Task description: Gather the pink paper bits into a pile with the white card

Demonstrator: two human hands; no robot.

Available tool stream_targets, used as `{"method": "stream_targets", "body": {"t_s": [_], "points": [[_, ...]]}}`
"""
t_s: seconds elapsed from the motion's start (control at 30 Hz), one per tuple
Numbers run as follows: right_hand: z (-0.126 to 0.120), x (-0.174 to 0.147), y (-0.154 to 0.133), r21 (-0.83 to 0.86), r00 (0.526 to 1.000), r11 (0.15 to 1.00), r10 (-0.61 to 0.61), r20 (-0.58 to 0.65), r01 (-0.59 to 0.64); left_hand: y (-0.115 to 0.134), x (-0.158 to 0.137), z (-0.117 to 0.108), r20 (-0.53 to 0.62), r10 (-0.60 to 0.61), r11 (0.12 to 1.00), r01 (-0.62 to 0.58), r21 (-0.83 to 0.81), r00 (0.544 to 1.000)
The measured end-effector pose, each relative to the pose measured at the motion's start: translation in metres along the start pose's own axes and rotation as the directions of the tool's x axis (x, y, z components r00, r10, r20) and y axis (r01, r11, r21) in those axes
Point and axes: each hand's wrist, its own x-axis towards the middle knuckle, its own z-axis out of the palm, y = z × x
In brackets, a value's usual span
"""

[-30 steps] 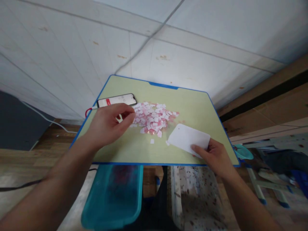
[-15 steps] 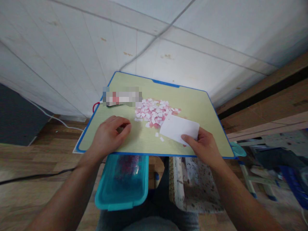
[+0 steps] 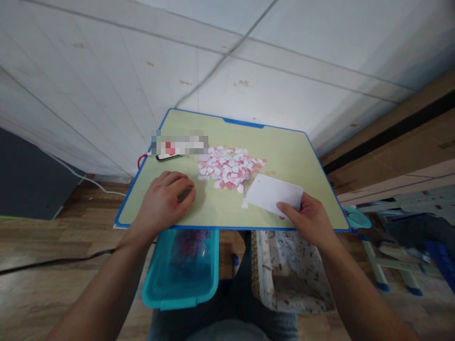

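My right hand (image 3: 307, 215) grips a white card (image 3: 273, 194) at its right end, thumb on top and fingers underneath. The card lies low over the right part of the table. Just left of it is a heap of small white-and-pink paper pieces (image 3: 229, 166). One loose white piece (image 3: 244, 203) lies by the card's left edge. My left hand (image 3: 168, 196) rests on the table left of the heap, fingers loosely curled and thumb a little apart. Nothing shows in it.
The yellow-green folding table (image 3: 291, 142) has a blue rim. A phone (image 3: 167, 157), partly blurred out, lies at its back left. Below the front edge are a teal plastic bin (image 3: 179, 291) and a speckled-lined basket (image 3: 295, 289). Cardboard boxes (image 3: 391, 137) stand at the right.
My right hand has drawn the card slightly right, away from the heap. The loose pieces near its left edge have shifted, one now against the heap. My left hand has hardly moved.
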Motion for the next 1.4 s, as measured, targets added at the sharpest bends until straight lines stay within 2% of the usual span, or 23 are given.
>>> {"method": "stream_targets", "body": {"t_s": [0.2, 0.37, 0.57, 0.7, 0.8, 0.87, 0.97, 1.03, 1.13, 1.27, 1.4], "points": [[-0.02, -0.014, 0.019, 0.072, 0.995, 0.994, 0.083, -0.055, -0.079, 0.0, 0.0, 0.003, 0.016, -0.006, 1.0, 0.006, 0.016, 1.0], [-0.049, -0.025, 0.031, -0.054, 0.992, 0.996, 0.068, -0.102, -0.073, 0.004, 0.003, 0.003, 0.048, 0.002, 1.0, -0.003, 0.03, 0.999], [-0.086, -0.041, 0.028, -0.085, 0.992, 0.989, 0.124, 0.031, -0.121, 0.005, 0.003, 0.006, 0.067, -0.005, 0.998, 0.001, 0.055, 0.998], [-0.108, -0.052, 0.031, -0.136, 0.991, 0.985, 0.118, 0.068, -0.108, 0.002, 0.003, 0.007, 0.072, -0.011, 0.999, 0.008, 0.042, 0.997], [-0.117, -0.058, 0.033, -0.05, 0.99, 0.991, 0.13, 0.046, -0.128, 0.001, 0.002, 0.007, 0.085, -0.02, 0.999, 0.016, 0.04, 0.996], [-0.116, -0.058, 0.035, 0.025, 0.99, 0.989, 0.142, 0.006, -0.142, 0.001, 0.002, 0.007, 0.082, -0.022, 0.999, 0.018, 0.044, 0.996], [-0.105, -0.05, 0.037, 0.106, 0.99, 0.984, 0.141, 0.012, -0.142, 0.002, 0.003, 0.007, 0.083, -0.018, 0.998, 0.014, 0.054, 0.996], [-0.095, -0.037, 0.039, 0.16, 0.993, 0.981, 0.116, -0.01, -0.113, 0.002, 0.003, 0.007, 0.09, -0.018, 0.998, 0.012, 0.061, 0.996], [-0.081, -0.007, 0.038, 0.207, 0.992, 0.978, 0.058, -0.109, -0.034, 0.002, 0.004, 0.006, 0.103, -0.013, 0.998, 0.007, 0.059, 0.995], [-0.067, 0.043, 0.035, 0.149, 0.98, 0.987, -0.026, -0.198, 0.057, 0.0, 0.003, 0.005, 0.077, -0.004, 0.999, 0.001, 0.044, 0.997], [-0.059, 0.076, 0.044, 0.093, 0.978, 0.993, -0.056, -0.201, 0.076, -0.002, 0.002, 0.007, 0.071, 0.008, 0.999, -0.011, 0.041, 0.997]]}}
